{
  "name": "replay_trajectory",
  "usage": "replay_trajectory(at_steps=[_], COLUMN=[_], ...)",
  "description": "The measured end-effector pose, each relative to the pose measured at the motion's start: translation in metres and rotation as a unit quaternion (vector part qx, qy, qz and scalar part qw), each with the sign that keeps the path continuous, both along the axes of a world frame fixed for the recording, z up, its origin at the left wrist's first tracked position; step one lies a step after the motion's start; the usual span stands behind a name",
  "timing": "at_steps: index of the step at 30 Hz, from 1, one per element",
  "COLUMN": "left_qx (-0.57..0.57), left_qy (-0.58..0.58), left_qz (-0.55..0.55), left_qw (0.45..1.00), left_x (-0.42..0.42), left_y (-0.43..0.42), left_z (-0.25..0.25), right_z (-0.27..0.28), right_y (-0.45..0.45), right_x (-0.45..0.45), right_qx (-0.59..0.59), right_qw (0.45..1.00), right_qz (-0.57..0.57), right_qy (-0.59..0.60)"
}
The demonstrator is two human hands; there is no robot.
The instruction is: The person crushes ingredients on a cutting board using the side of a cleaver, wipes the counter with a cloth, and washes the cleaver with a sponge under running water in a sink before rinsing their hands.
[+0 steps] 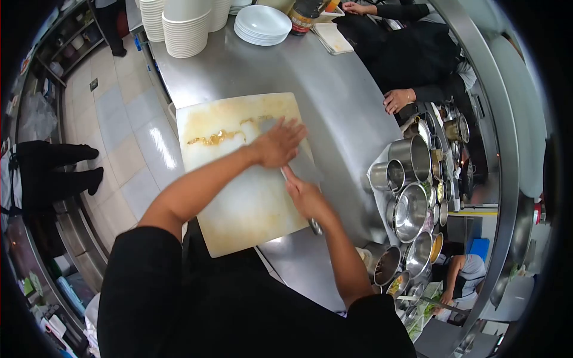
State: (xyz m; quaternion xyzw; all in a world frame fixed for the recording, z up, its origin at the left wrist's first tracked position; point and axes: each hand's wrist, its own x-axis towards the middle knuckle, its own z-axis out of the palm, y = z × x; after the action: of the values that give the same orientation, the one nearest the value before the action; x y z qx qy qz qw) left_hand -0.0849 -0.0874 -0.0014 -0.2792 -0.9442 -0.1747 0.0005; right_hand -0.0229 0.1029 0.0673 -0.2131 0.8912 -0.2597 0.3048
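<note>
A stained white cutting board (250, 209) lies on the steel counter. My right hand (304, 196) is wrapped round the handle of a knife at the board's right side; the handle's metal end shows below the hand. My left hand (279, 143) rests flat over the blade, its fingers spread toward the upper right. Part of the broad grey blade shows above the fingers, and the rest is hidden under the hand. A thin line of yellowish chopped food (216, 138) runs across the upper part of the board, left of the blade.
Stacked white bowls (186, 30), white plates (262, 25) and folded napkins (332, 39) stand at the counter's far side. Metal pots and bowls (410, 212) crowd the right. A co-worker's hand (399, 101) rests at the counter's right edge. Other people stand left and lower right.
</note>
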Motion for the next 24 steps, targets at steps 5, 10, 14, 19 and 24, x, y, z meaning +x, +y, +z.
replay_trajectory(at_steps=[5, 10, 14, 19, 24], left_qx=[0.073, -0.035, 0.045, 0.082, 0.064], left_qy=[0.007, 0.01, 0.02, -0.032, -0.061], left_qz=[-0.039, -0.031, -0.006, -0.089, -0.09], left_qw=[0.997, 0.999, 0.999, 0.992, 0.992], left_x=[0.105, 0.042, 0.005, 0.067, 0.046], left_y=[0.061, 0.004, -0.026, 0.063, 0.067], left_z=[-0.015, -0.003, -0.012, -0.013, 0.008], right_z=[-0.009, -0.001, 0.019, 0.005, 0.02], right_y=[0.075, 0.009, -0.031, 0.062, 0.058], right_x=[0.107, 0.048, 0.011, 0.091, 0.069], right_qx=[-0.084, -0.025, 0.032, -0.045, 0.036], right_qw=[0.991, 1.0, 0.996, 0.996, 0.998], right_qz=[0.048, 0.008, -0.041, -0.022, -0.052], right_qy=[0.088, 0.002, -0.074, 0.075, 0.006])
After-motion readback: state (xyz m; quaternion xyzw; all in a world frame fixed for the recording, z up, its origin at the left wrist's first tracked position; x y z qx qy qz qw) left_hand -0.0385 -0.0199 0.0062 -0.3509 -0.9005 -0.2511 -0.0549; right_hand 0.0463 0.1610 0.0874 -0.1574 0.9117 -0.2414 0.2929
